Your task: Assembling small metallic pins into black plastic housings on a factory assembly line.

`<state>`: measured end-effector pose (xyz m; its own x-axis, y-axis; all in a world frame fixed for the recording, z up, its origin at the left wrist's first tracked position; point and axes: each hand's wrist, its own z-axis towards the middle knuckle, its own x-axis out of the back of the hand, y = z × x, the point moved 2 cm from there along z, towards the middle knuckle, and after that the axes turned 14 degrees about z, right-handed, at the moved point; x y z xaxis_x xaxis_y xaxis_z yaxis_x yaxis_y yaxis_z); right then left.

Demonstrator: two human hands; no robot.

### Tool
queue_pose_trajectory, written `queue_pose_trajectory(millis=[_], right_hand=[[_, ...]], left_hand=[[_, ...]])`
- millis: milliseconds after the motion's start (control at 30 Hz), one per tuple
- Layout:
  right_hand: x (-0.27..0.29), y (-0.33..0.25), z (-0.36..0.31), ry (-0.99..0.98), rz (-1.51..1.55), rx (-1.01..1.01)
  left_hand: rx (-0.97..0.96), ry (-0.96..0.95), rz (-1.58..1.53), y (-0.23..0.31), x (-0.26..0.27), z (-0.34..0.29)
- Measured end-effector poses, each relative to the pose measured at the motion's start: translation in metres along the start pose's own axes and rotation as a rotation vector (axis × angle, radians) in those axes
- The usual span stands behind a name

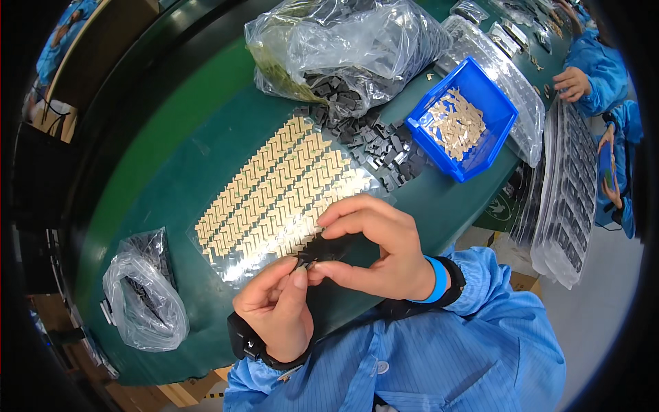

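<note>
Over the near edge of a sheet of beige stickers (274,185), both hands meet at a small black plastic part (322,250). My left hand (278,302) pinches its near left end between thumb and forefinger. My right hand (384,250) has its thumb along the near side and its curved fingers at the far side, close to the sheet. Fingers and shadow partly hide the part, so its outline is unclear. The L-shaped stickers lie in slanted rows, with glare across the sheet's near end. Loose black plastic parts (381,147) are heaped beyond the sheet.
A clear bag (343,41) with black parts lies at the back. To its right stands a blue bin (504,113) of small beige pieces. Another clear bag (147,302) sits at the left. Stacked clear trays (566,185) and a co-worker's hand (572,84) are at the right.
</note>
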<state>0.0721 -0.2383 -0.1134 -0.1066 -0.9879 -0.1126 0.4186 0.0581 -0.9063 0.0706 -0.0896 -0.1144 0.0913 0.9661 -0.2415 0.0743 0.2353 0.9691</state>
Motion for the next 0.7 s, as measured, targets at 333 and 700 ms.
queue_pose_trajectory(millis=[333,700], right_hand=[[-0.004,0.007,-0.002,-0.158,0.459,-0.245],[-0.003,0.009,-0.006,-0.231,1.047,-0.792]], left_hand=[[-0.006,-0.078,0.133,0.002,-0.003,-0.001],[0.003,-0.193,0.137,0.004,0.005,-0.004]])
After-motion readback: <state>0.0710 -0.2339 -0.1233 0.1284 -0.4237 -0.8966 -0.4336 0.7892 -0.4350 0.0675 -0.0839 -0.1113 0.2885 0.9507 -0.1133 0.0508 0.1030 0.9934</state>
